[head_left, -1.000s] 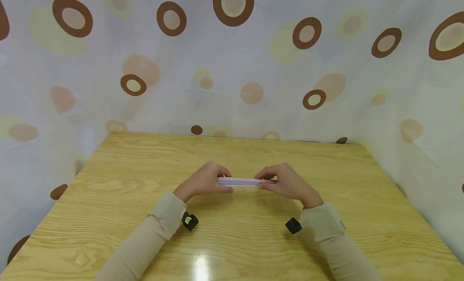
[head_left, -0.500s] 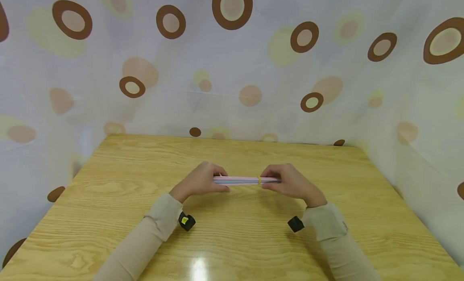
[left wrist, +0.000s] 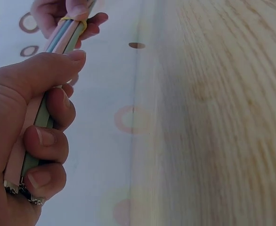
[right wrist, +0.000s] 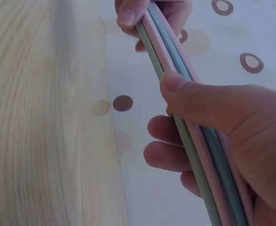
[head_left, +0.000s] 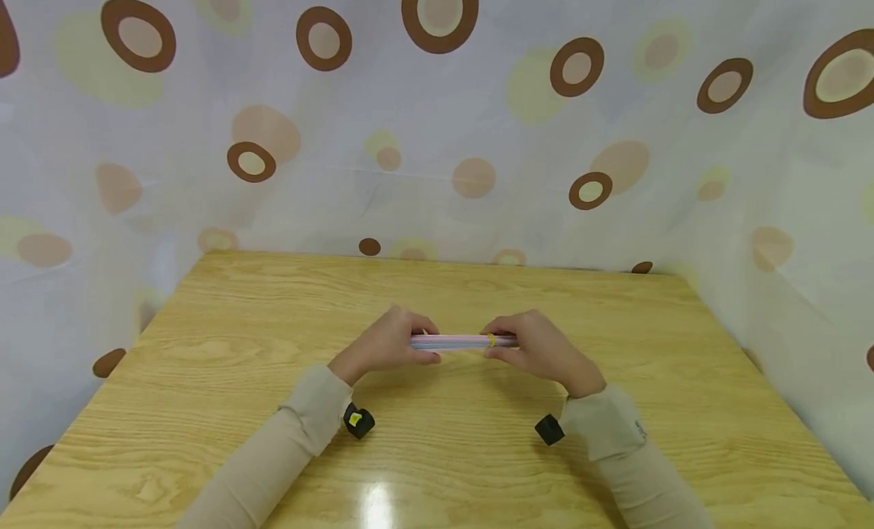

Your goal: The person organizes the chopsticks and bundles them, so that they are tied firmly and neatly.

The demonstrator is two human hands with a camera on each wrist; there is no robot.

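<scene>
A bundle of slim pastel sticks (head_left: pixel 454 342) in pink, green and blue is held level above the table between both hands. My left hand (head_left: pixel 384 345) grips its left end, with fingers curled round it in the left wrist view. Small silvery, jagged ends (left wrist: pixel 12 187) show below those fingers. Near the other end, my right hand (head_left: pixel 542 351) pinches the bundle between thumb and fingers. A yellow rubber band (head_left: pixel 492 340) circles the sticks at the right fingertips; in the right wrist view the thumb mostly hides it. The kind of stick cannot be told.
A wood-grain table (head_left: pixel 437 438) lies below the hands. Behind it and at both sides hangs a pale cloth (head_left: pixel 410 96) with brown and beige ovals. Black wrist cameras (head_left: pixel 358 420) stick out from the cuffs.
The right hand slid right along the bundle by half a second ago, baring the band, then came back left to it. The left hand keeps its grip, shifting only slightly.
</scene>
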